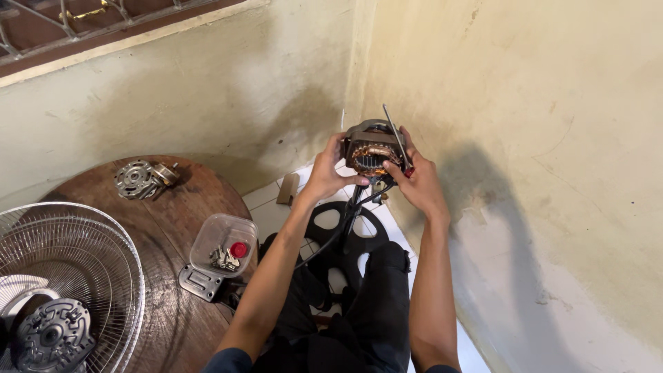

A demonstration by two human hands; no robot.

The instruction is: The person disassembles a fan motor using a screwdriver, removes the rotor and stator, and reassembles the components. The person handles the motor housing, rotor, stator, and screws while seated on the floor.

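**Motor stator held up between both hands**

Motor stator [373, 150], with copper windings showing inside a dark metal frame, is held raised in front of the corner of the wall [525, 138], above the person's lap. The left hand [324, 176] grips its left side, fingers curled round the frame and the thumb stretched under its lower edge. The right hand [418, 183] closes on the right side, fingertips pressed on the frame's front edge, and also pinches a thin screwdriver [395, 131] whose shaft slants up past the stator's top. Black wires [345, 224] hang from the stator down toward a round black fan base [345, 238] on the tiled floor. To the left, a wooden round table [166, 228] carries a clear plastic tub [222, 243] of small parts, a metal motor cover [138, 178] and a wire fan guard [69, 276].
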